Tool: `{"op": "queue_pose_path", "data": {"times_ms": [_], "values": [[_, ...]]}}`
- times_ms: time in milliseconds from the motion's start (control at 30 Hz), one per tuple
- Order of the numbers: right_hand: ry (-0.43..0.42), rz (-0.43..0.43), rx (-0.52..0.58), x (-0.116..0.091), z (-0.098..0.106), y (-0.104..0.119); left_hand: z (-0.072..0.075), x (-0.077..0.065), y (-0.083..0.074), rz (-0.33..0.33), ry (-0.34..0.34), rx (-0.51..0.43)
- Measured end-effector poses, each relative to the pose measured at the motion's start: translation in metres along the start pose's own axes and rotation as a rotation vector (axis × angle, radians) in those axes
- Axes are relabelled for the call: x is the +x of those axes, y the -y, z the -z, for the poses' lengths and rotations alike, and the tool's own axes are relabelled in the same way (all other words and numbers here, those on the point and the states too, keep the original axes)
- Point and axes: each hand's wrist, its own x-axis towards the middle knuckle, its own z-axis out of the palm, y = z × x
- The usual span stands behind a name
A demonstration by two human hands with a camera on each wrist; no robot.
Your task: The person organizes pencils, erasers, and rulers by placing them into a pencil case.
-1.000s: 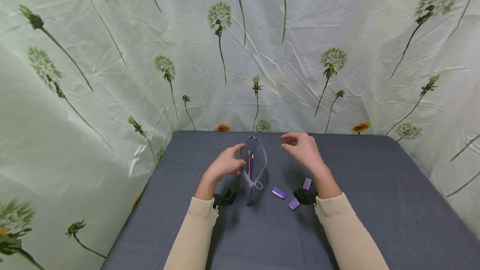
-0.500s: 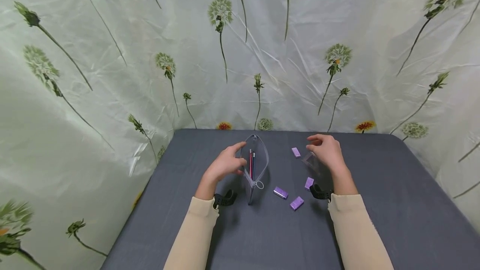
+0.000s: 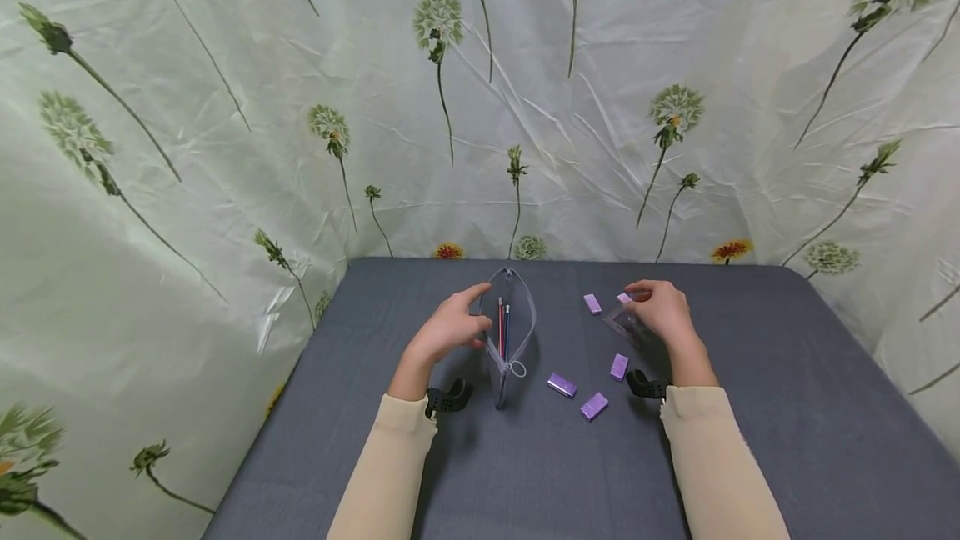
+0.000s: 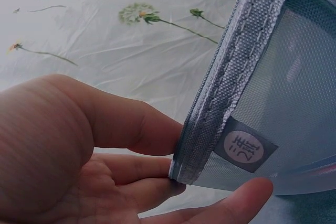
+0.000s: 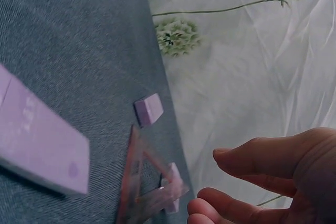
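From the head view, a dark grey surface stands before a pale cloth printed with dandelions, and two arms in cream sleeves reach over it, a black band at the left wrist. The left hand holds the near-upright mesh pouch at its left rim, so that the mouth gapes and two slim pencils show inside. To the right, the right hand bends down over a small purple block, with a second block just to its left; three more blocks lie nearer the person, apart from one another. In the left wrist view, the fingers pinch the stitched, zipped edge of the pouch — some tips tucked behind it, one lower fingertip in front, just below a grey label with a round white mark. In the right wrist view, the thumb and fingers are parted, a gap between them, close to a clear, reddish-edged triangle that overlaps one block — whether a fingertip touches either, I cannot tell
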Motion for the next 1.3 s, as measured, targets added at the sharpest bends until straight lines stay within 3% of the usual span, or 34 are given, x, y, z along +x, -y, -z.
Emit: {"op": "queue_pose_path", "data": {"times_ms": [500, 767, 1067, 1300], "values": [[0.010, -0.015, -0.082, 0.002, -0.015, -0.009, -0.001, 0.000, 0.000, -0.015, -0.006, 0.011], [0.064, -0.045, -0.142, 0.000, -0.018, -0.004, -0.002, 0.000, 0.000, -0.006, -0.003, -0.002], [0.076, -0.037, -0.112, 0.003, -0.021, -0.005, -0.001, 0.002, 0.000, -0.011, 0.000, 0.016], [0.073, 0.010, 0.023, 0.005, -0.014, -0.011, -0.003, -0.001, -0.001, -0.012, -0.003, 0.012]]}}
